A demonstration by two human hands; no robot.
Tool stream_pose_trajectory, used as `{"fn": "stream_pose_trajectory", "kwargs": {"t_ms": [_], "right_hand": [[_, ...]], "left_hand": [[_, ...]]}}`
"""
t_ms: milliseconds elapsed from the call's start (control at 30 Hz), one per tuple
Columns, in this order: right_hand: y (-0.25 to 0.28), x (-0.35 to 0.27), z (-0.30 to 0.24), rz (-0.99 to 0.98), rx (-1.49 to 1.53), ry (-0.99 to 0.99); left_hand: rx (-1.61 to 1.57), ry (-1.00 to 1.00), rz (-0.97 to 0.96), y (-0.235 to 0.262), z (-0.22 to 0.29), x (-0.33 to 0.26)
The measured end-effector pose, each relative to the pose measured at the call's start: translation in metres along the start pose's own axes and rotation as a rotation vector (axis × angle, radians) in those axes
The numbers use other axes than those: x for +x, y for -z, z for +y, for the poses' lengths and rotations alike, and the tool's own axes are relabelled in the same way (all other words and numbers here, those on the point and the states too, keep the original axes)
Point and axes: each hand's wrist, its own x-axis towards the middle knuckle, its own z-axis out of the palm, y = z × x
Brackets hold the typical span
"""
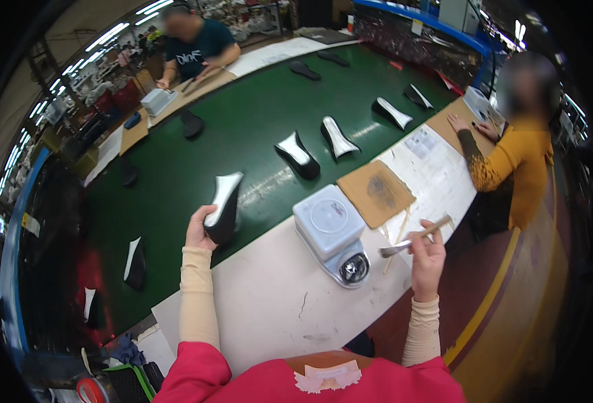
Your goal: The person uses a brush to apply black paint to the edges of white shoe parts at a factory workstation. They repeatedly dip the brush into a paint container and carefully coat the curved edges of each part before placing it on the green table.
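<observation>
My left hand [200, 230] is closed round the heel end of a black wedge shoe sole [225, 213] with a white upper face, held tilted over the green conveyor belt [256, 141]. Raised over the right part of the white worktop [263, 302], my right hand [427, 260] grips a brush [436, 228] by its wooden handle. The bristles point left, toward a pale grey plastic glue container [330, 221]. That container has a low front cup with a dark, shiny round opening.
Several white-faced wedge soles [340, 138] lie along the belt, with flat black soles [192, 125] on its far side. A stained cardboard sheet [377, 193] lies beyond the container. One co-worker [199, 50] works at far left, another [518, 154] at right.
</observation>
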Motion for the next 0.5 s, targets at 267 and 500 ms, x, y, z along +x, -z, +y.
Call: {"fn": "stream_pose_trajectory", "kwargs": {"t_ms": [267, 500], "right_hand": [[-0.051, -0.018, -0.003, -0.283, -0.530, 0.056], [-0.055, -0.016, 0.002, -0.368, -0.746, 0.236]], "left_hand": [[-0.180, -0.107, -0.393, -0.057, -0.060, -0.091], [-0.190, 0.113, -0.531, -0.074, -0.073, -0.128]]}}
